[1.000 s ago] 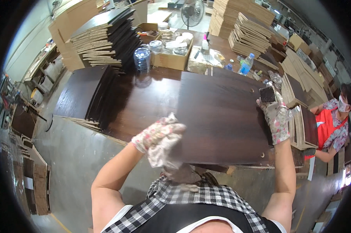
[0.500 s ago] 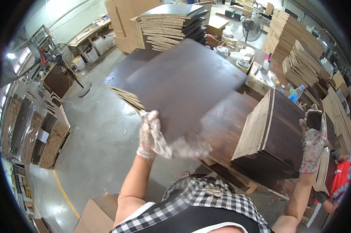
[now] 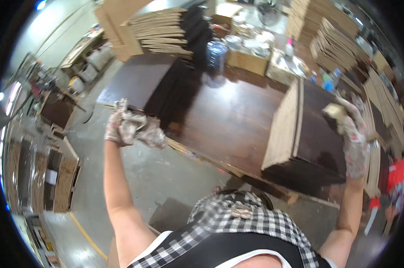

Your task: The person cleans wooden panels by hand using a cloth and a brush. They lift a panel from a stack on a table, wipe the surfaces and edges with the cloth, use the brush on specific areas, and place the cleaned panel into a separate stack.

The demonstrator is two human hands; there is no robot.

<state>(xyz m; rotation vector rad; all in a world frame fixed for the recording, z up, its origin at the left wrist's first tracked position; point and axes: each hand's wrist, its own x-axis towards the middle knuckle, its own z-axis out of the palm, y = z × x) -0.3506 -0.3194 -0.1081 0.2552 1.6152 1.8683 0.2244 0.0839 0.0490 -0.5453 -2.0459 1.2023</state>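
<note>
Head view: the gloved left hand (image 3: 121, 127) is clenched around a crumpled grey rag (image 3: 144, 131), held up over the concrete floor (image 3: 135, 174) just off the near edge of the dark wooden tabletop (image 3: 228, 120). The gloved right hand (image 3: 351, 129) grasps the far upper corner of a dark veneered board (image 3: 316, 134), which stands tilted on its edge at the right end of the tabletop, its pale raw edge (image 3: 284, 125) turned toward the left.

Half a second earlier that board was spread broad across the middle of the picture, its dark face filling the space in front of the left hand; now it has swung to the right and shows mostly its edge, and the long tabletop lies uncovered between the two hands. The left hand has stayed shut on the rag.

Beyond the table, a lower stack of dark boards (image 3: 141, 80) sits to the left, with piles of pale boards (image 3: 164, 31) behind it. A clear plastic bottle (image 3: 216, 53) stands at the far edge of the tabletop, beside a cardboard box (image 3: 249, 62). More pale stacks (image 3: 333, 42) rise at the upper right. A person in red (image 3: 396, 178) is at the far right rim.

Both forearms reach upward from the lower edge, spread wide apart, the left bare arm nearly vertical, the right raised along the board's right side.
</note>
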